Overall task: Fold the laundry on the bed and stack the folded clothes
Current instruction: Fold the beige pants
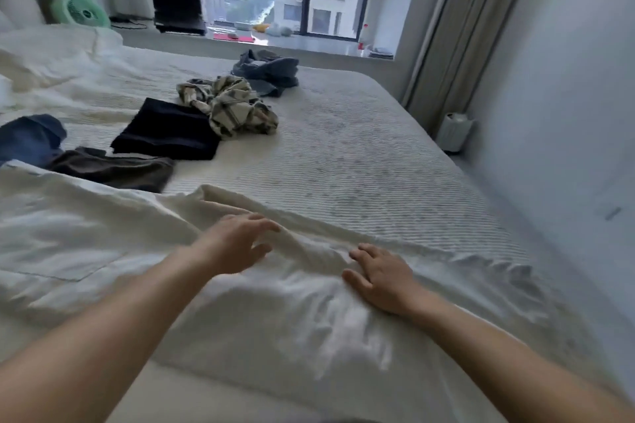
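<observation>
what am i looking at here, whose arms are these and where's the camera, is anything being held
There is no machine: the camera sits on a person's head, looking forward and down, so the arms are theirs. The left hand hovers open and the right hand rests flat on a white garment spread over the bed. Neither has a grip on anything. Further off lie a folded black piece, a brown one, a blue one, a crumpled plaid one and a grey pile.

white garment (pixel 240 302) spread flat, bed (pixel 378 154)
</observation>
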